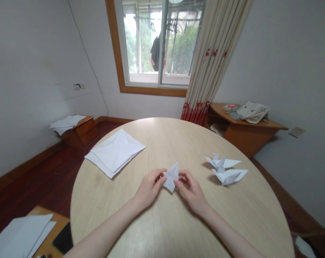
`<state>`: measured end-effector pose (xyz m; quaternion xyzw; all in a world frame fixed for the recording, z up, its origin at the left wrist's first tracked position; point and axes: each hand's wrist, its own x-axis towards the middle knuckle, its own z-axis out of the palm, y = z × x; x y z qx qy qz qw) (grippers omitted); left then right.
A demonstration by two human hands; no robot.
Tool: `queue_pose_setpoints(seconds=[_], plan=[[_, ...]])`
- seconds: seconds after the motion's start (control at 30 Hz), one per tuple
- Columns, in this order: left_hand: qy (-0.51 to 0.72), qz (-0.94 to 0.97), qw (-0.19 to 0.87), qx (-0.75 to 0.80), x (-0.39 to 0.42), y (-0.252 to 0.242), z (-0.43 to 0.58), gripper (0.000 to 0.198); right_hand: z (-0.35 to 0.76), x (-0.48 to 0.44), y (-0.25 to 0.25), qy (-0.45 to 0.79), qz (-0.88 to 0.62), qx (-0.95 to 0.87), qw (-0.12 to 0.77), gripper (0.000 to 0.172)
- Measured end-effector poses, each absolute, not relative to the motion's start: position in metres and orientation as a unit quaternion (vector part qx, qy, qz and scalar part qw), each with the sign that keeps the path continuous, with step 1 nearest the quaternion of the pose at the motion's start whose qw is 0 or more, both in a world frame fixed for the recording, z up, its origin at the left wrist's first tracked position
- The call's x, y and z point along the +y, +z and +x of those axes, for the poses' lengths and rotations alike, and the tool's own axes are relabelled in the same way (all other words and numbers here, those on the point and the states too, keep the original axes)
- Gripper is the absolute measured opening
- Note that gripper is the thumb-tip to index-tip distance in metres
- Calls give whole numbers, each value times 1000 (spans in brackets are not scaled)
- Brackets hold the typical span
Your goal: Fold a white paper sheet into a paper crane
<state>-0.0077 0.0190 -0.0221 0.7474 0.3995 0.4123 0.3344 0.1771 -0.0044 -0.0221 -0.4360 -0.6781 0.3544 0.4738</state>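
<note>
Between my two hands, over the middle of the round table [162,139], is a small folded piece of white paper [171,178], roughly kite-shaped with a point at top and bottom. My left hand [151,186] pinches its left edge between thumb and fingers. On the opposite edge, my right hand [191,191] grips it the same way, with the thumb on the near face. The fingertips behind the paper are partly hidden. To the right of my hands, two folded white paper cranes [231,176] sit close together on the tabletop.
A stack of creased white paper sheets [119,148] lies at the table's left. More paper [23,234] and a dark flat object [63,239] rest on a lower surface at bottom left. Beyond the table stand a corner desk [248,132] with a cloth bag and a small cabinet [83,133].
</note>
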Motion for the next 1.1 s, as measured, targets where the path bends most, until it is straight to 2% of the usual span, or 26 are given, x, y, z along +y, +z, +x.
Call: queue_pose_setpoints(seconds=[0.13,0.33,0.5,0.6,0.73,0.9,1.1], plan=[[425,733,367,383,18,-25,-7,25,176,-6,-22,354,-429,-681,477,24],[389,759,367,372,15,-25,-4,6,173,-10,-18,380,-428,-683,453,25],[401,770,343,359,14,-17,-4,12,173,-10,-19,384,-422,-692,443,24],[409,743,387,362,14,-15,-4,10,173,-10,-20,387,-417,-696,439,24],[408,707,458,353,14,-17,-2,20,173,-9,-21,392,-416,-697,433,29],[410,685,498,339,15,-19,-2,29,174,-10,-21,400,-419,-697,422,34],[413,679,515,323,17,-20,-2,30,174,-9,-22,424,-418,-687,418,34]])
